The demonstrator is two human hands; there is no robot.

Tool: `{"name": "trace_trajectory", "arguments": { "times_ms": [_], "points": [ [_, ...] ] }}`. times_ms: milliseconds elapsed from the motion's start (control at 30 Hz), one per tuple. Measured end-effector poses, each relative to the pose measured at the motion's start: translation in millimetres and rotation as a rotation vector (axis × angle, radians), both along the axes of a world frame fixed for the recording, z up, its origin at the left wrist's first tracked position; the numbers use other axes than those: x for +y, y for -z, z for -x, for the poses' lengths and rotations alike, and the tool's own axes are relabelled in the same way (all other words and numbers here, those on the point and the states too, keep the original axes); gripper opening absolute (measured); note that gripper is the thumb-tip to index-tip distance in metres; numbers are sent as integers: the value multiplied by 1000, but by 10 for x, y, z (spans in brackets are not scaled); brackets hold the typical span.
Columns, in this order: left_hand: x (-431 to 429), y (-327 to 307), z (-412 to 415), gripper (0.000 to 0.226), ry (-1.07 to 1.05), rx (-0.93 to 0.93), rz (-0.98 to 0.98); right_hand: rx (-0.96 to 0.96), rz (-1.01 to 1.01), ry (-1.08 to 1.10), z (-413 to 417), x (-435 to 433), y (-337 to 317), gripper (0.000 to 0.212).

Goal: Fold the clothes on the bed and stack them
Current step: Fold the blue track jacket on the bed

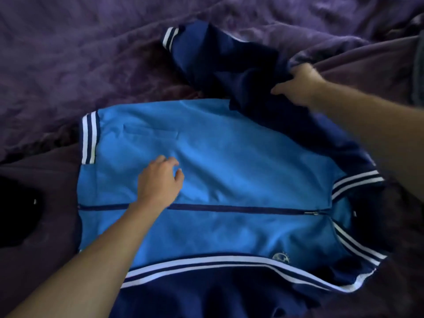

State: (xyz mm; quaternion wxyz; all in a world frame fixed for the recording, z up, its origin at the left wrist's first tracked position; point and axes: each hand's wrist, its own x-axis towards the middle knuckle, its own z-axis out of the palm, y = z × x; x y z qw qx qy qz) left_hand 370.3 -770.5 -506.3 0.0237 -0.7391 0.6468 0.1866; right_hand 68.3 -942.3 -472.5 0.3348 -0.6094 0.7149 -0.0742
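Observation:
A light blue zip jacket (229, 161) with navy sleeves and white stripes lies front up on the bed, collar to the right and hem to the left. Its zipper (241, 208) is closed. My left hand (160, 180) rests on the light blue front above the zipper, fingers loosely bent. My right hand (298, 84) grips the navy far sleeve (218, 58) near the shoulder; that sleeve stretches away to a striped cuff (169, 37). The near sleeve (206, 292) lies along the bottom edge.
A wrinkled purple bedspread (80, 53) covers the bed all round the jacket. A black item (16, 210) lies at the left edge. A grey cloth edge (418, 70) shows at the far right.

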Motion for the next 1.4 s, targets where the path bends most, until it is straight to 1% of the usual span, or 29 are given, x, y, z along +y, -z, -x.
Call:
{"name": "trace_trajectory", "arguments": {
  "times_ms": [67,100,133,167,267,333,400,467,500,567,600,633,700,733,767,800,900,967,1033,1067,1100,1133,1167,1200,1233,1267,1300,1367,1400],
  "points": [
    [-283,-122,-30,29,-45,35,112,-2,345,-277,-233,350,-115,33],
    [-434,-174,-60,31,-77,56,172,6,460,-419,-324,612,-120,38],
    [-579,-228,-88,33,-124,84,237,28,539,-560,-386,872,-83,43],
    [-712,-274,-117,35,-185,121,299,54,549,-687,-419,1156,12,47],
    [-1024,-386,-154,46,-356,288,445,223,311,-970,-423,1852,304,60],
    [-1115,-405,-147,57,-386,337,439,293,98,-1013,-363,2181,502,76],
    [-1112,-333,-134,71,-330,211,330,301,31,-941,-302,2338,593,81],
    [-1068,-217,-113,86,-273,76,166,323,19,-805,-255,2385,656,77],
    [-1059,-157,-109,93,-268,59,102,311,-3,-751,-236,2365,648,74],
    [-1099,19,-158,102,-321,160,-25,297,-51,-681,-220,2284,558,69],
    [-1139,97,-174,100,-373,268,-69,311,-95,-678,-219,2244,529,67],
    [-1170,151,-176,90,-421,367,-112,326,-147,-672,-231,2200,482,65],
    [-1188,181,-136,50,-425,446,-158,358,-198,-665,-253,2124,416,58],
    [-1174,173,-118,28,-377,426,-151,373,-173,-630,-242,2055,376,51],
    [-1148,135,-111,13,-300,368,-134,361,-96,-543,-221,1971,323,44],
    [-1114,95,-107,10,-224,305,-131,327,5,-413,-190,1869,261,39],
    [-1029,3,-186,12,-114,153,-140,286,272,19,13,1332,-7,42],
    [-1047,-2,-282,32,-131,98,-91,340,408,173,179,972,-206,42],
    [-1134,-9,-327,40,-186,122,8,396,491,171,288,813,-290,36],
    [-1198,1,-343,41,-222,158,52,436,487,104,317,796,-269,33],
    [-1263,11,-356,41,-265,197,81,498,425,4,334,801,-219,31],
    [-1332,30,-365,41,-308,227,90,554,297,-97,337,811,-147,32],
    [-1397,41,-379,41,-346,250,94,586,126,-167,329,807,-71,38],
    [-1467,50,-394,42,-375,264,97,580,-29,-183,311,782,-17,50],
    [-1538,60,-407,43,-394,274,96,523,-122,-151,265,741,12,64],
    [-1615,73,-420,45,-409,287,92,424,-127,-84,189,670,11,75],
    [-1697,86,-429,47,-428,305,84,309,-73,-4,99,565,9,82],
    [-1832,151,-443,50,-480,372,53,129,37,128,-58,281,57,85],
    [-1873,184,-427,51,-505,415,26,83,50,157,-125,129,100,85]
  ]
}}
